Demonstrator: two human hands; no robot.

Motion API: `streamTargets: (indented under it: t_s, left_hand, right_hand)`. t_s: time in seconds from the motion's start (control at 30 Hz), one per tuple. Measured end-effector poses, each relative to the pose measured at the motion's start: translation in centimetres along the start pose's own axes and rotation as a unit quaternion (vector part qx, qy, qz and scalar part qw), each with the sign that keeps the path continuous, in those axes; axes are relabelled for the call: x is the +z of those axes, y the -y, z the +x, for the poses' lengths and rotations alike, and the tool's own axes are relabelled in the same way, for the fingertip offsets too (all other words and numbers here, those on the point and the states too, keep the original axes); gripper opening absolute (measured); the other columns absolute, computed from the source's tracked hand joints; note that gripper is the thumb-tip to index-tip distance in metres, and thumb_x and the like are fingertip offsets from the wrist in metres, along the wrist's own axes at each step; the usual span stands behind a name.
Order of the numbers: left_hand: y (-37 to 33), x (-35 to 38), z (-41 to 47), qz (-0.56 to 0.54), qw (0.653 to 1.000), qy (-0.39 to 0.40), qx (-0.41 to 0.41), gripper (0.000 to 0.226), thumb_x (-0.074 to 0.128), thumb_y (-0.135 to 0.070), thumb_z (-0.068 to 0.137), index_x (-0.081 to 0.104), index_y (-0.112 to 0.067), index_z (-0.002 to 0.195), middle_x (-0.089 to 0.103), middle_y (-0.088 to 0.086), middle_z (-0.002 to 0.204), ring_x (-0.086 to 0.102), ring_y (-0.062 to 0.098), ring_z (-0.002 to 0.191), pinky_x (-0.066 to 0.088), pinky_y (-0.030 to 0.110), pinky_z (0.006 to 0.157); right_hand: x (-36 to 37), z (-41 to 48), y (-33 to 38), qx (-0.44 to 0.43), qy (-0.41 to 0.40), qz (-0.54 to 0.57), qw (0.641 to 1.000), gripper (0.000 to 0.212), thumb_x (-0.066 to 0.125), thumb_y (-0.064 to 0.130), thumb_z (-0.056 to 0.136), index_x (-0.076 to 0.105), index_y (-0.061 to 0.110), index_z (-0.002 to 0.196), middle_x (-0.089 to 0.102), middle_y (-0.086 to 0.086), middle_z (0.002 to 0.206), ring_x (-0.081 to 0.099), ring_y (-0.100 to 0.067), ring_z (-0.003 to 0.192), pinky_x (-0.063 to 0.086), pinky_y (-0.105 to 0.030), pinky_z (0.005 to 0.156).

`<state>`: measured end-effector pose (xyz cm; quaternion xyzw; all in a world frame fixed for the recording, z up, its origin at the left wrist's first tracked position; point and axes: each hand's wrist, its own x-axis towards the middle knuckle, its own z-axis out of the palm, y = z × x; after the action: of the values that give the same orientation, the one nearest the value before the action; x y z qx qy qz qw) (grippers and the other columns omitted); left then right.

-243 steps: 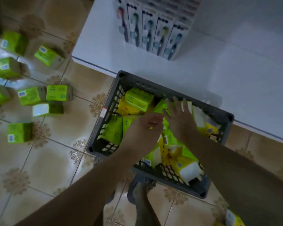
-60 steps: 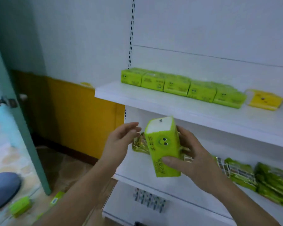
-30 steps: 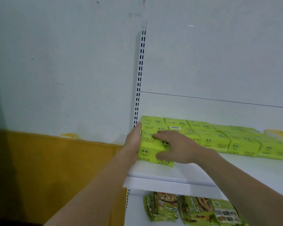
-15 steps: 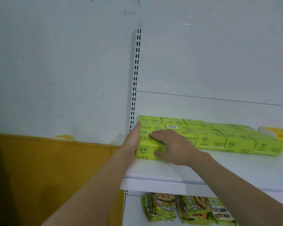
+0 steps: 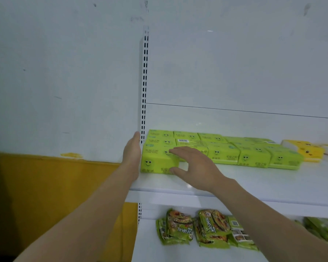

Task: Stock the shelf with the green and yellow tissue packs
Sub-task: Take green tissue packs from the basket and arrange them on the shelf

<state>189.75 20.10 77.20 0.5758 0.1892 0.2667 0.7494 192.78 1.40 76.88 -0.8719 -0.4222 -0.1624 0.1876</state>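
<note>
White wall (image 5: 64,72) w/ yellow lower band (image 5: 45,186).

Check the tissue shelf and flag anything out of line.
One green pack, just beyond the right hand, lies barcode up, while its neighbours show faces. The yellow pack at the row's end looks slightly turned against the green line. Otherwise nothing stands out.
</note>
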Motion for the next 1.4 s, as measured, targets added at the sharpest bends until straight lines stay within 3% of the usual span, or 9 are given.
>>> streamTargets:
  t_s: [0.17, 0.3, 0.57, 0.83, 0.93, 1.1, 1.23, 1.3, 1.4]
  left_hand:
    - [0.6, 1.8, -6.4, 0.055, 0.989, -0.029, 0.133, 0.026, 0.048, -0.039, 0.096, 0.059, -0.028, 0.117, 0.06, -0.017, 0.106, 0.055, 0.0, 0.095, 0.043, 0.02, 0.071]
    - [2.2, 2.4, -10.9, 0.227, 0.917, -0.082, 0.317, 0.032, 0.051, -0.034, 0.097, 0.055, -0.027, 0.128, 0.048, -0.011, 0.139, 0.033, 0.006, 0.135, 0.027, 0.029, 0.112]
    - [3.7, 3.6, -15.1, 0.265, 0.941, -0.114, 0.179, 0.053, 0.056, -0.026, 0.094, 0.037, -0.024, 0.143, 0.034, -0.001, 0.149, 0.033, 0.016, 0.136, 0.031, 0.033, 0.11]
    - [3.6, 3.3, -12.4, 0.499, 0.85, -0.033, 0.167, 0.061, 0.053, -0.024, 0.093, 0.028, -0.019, 0.149, 0.014, -0.004, 0.159, 0.017, 0.017, 0.145, 0.027, 0.038, 0.115]
    - [3.9, 2.6, -10.7, 0.506, 0.846, -0.028, 0.168, 0.062, 0.052, -0.025, 0.093, 0.026, -0.016, 0.149, 0.013, -0.004, 0.159, 0.014, 0.016, 0.146, 0.027, 0.038, 0.115]
    - [4.3, 1.7, -8.9, 0.504, 0.841, -0.018, 0.194, 0.063, 0.052, -0.026, 0.093, 0.026, -0.014, 0.149, 0.014, -0.001, 0.159, 0.012, 0.017, 0.146, 0.018, 0.034, 0.118]
    - [4.8, 1.3, -8.7, 0.531, 0.802, -0.059, 0.269, 0.061, 0.053, -0.031, 0.094, 0.028, -0.015, 0.148, 0.014, 0.003, 0.159, 0.005, 0.022, 0.147, 0.009, 0.036, 0.12]
    - [5.5, 1.6, -10.2, 0.438, 0.821, -0.065, 0.361, 0.051, 0.055, -0.023, 0.094, 0.04, -0.016, 0.142, 0.027, 0.001, 0.155, 0.015, 0.019, 0.145, 0.017, 0.034, 0.118]
    - [8.3, 3.1, -14.8, 0.286, 0.86, 0.044, 0.419, 0.037, 0.052, -0.015, 0.094, 0.054, -0.018, 0.131, 0.047, -0.007, 0.139, 0.038, 0.007, 0.133, 0.032, 0.022, 0.108]
  right_hand:
    - [-1.7, -5.9, -2.1, -0.013, -0.053, 0.072, 0.996, 0.044, 0.058, 0.039, 0.092, 0.05, 0.03, 0.135, 0.048, 0.013, 0.14, 0.039, -0.007, 0.131, 0.029, -0.022, 0.107]
    - [-3.3, -11.9, -3.9, -0.013, -0.07, 0.128, 0.989, 0.039, 0.059, 0.037, 0.092, 0.055, 0.031, 0.13, 0.052, 0.017, 0.131, 0.046, 0.0, 0.116, 0.034, -0.017, 0.1]
    - [-4.3, -18.7, -6.1, -0.032, -0.01, 0.161, 0.986, 0.04, 0.058, 0.039, 0.092, 0.052, 0.035, 0.132, 0.048, 0.022, 0.13, 0.042, 0.003, 0.12, 0.028, -0.013, 0.101]
    - [-4.9, -18.5, -6.7, -0.027, -0.006, 0.173, 0.985, 0.04, 0.055, 0.041, 0.092, 0.048, 0.042, 0.131, 0.044, 0.03, 0.127, 0.038, 0.011, 0.115, 0.027, -0.008, 0.099]
    - [-4.6, -17.7, -6.9, -0.022, -0.03, 0.167, 0.985, 0.039, 0.058, 0.04, 0.091, 0.05, 0.041, 0.13, 0.046, 0.03, 0.123, 0.039, 0.013, 0.108, 0.023, 0.0, 0.092]
    - [-3.5, -15.6, -6.0, -0.017, -0.048, 0.173, 0.984, 0.037, 0.057, 0.038, 0.092, 0.053, 0.039, 0.128, 0.047, 0.034, 0.121, 0.043, 0.013, 0.11, 0.035, -0.013, 0.099]
    - [-1.6, -14.9, -5.0, -0.013, -0.065, 0.194, 0.979, 0.031, 0.057, 0.036, 0.092, 0.059, 0.036, 0.124, 0.051, 0.035, 0.115, 0.047, 0.013, 0.108, 0.039, -0.013, 0.093]
    - [-0.4, -15.4, -4.7, -0.012, -0.071, 0.204, 0.976, 0.032, 0.054, 0.039, 0.089, 0.062, 0.033, 0.12, 0.056, 0.031, 0.109, 0.052, 0.009, 0.103, 0.041, -0.01, 0.087]
    - [2.2, -17.2, -5.4, -0.014, -0.048, 0.214, 0.976, 0.035, 0.05, 0.044, 0.089, 0.064, 0.03, 0.119, 0.06, 0.026, 0.109, 0.058, 0.002, 0.1, 0.045, -0.014, 0.085]
